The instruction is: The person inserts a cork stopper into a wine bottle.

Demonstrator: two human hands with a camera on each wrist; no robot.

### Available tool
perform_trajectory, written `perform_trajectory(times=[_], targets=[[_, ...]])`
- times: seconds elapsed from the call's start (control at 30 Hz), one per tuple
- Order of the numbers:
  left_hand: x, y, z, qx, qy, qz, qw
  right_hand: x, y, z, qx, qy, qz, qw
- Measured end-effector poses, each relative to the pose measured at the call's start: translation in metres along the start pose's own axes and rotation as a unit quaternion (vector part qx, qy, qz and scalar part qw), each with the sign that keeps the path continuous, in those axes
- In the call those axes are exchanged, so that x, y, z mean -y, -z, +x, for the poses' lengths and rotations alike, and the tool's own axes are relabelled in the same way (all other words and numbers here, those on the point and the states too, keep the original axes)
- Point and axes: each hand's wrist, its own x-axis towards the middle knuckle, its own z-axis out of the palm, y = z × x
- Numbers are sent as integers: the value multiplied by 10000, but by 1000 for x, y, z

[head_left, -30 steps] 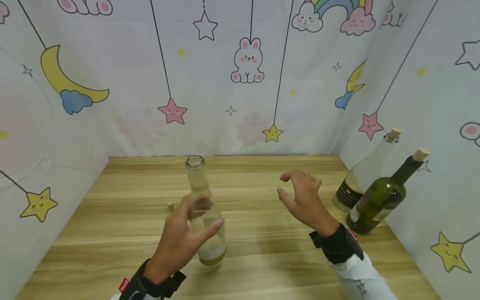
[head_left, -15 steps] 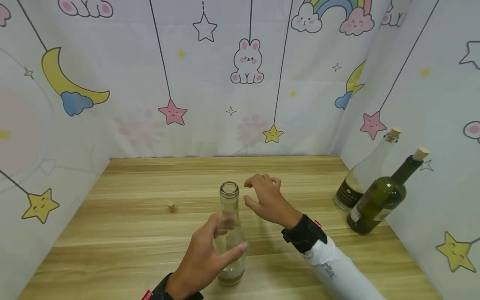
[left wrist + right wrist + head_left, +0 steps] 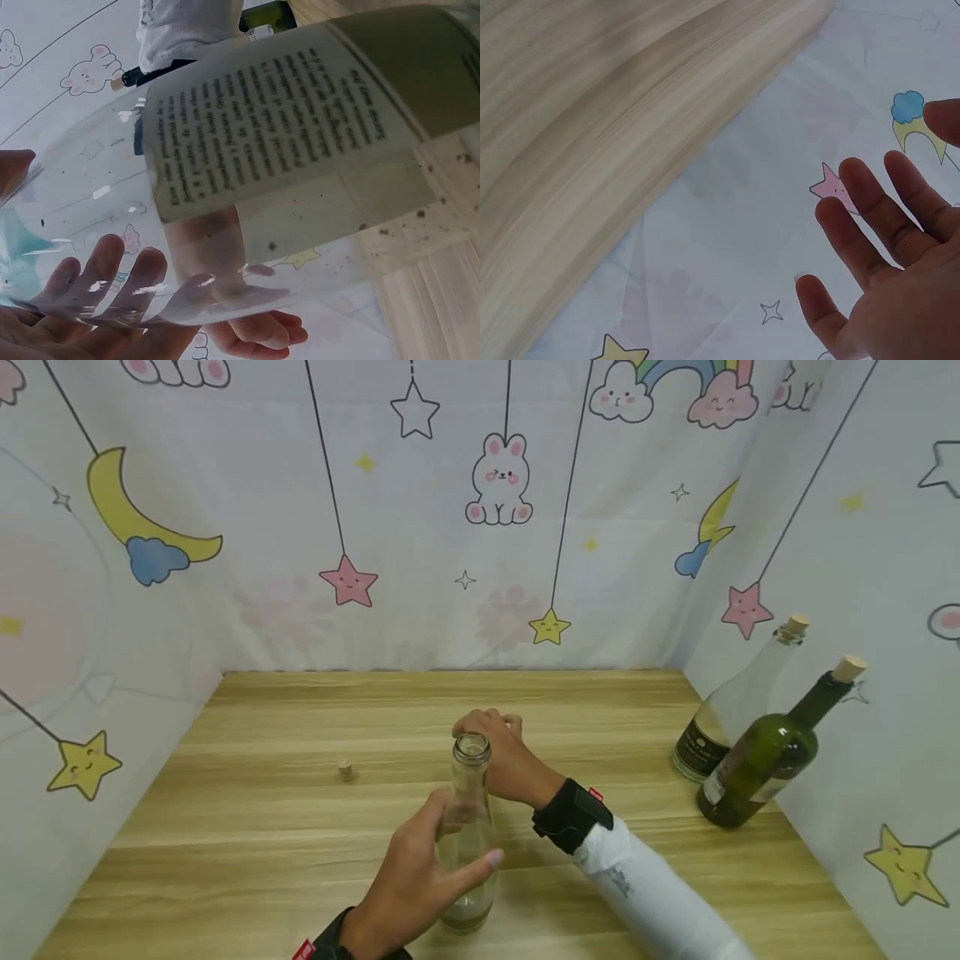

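A clear glass bottle (image 3: 470, 793), its mouth uncorked, stands at the middle of the table's front part, gripped round its body by my left hand (image 3: 408, 872). The left wrist view shows a printed label (image 3: 277, 127) on the bottle and my left fingers (image 3: 105, 262) against the glass. Just behind the bottle's neck, my right hand (image 3: 510, 764) hangs over the table, partly hidden by the glass. Its fingers are loosely bent and hold nothing, as the right wrist view shows (image 3: 900, 262). A small cork (image 3: 346, 771) lies on the table to the left.
At the table's right edge stand a clear bottle (image 3: 738, 702) with a dark label and a green bottle (image 3: 765, 760), both corked. White cloth walls (image 3: 420, 635) with cartoon prints enclose the wood-grain table (image 3: 247, 827) at the back and sides.
My left hand has brought the clear bottle rightward and closer to me. My right hand has swept left from near the corked bottles to behind the bottle's neck.
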Motion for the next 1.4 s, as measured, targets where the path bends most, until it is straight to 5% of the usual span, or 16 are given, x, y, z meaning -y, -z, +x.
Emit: perform_trajectory(times=[0.13, 0.33, 0.43, 0.63, 0.83, 1.4], targets=[[1, 2, -1, -22, -57, 60, 10000, 5, -16, 17, 134, 200, -75, 9997], [3, 3, -2, 30, -212, -85, 9997, -6, -70, 52, 754, 567, -969, 9908], [3, 4, -2, 8, -310, -126, 9994, -5, -85, 64, 985, 801, -785, 9888], [4, 12, -6, -213, -582, -50, 9981, 9, -93, 87, 1559, 962, 51, 9831], [7, 21, -6, -414, -1162, -183, 9922, 7, -109, 114, 1751, 867, 183, 9806], [6, 26, -4, -458, -1273, -431, 9899, 20, -126, 131, 2295, 805, 556, 9684]])
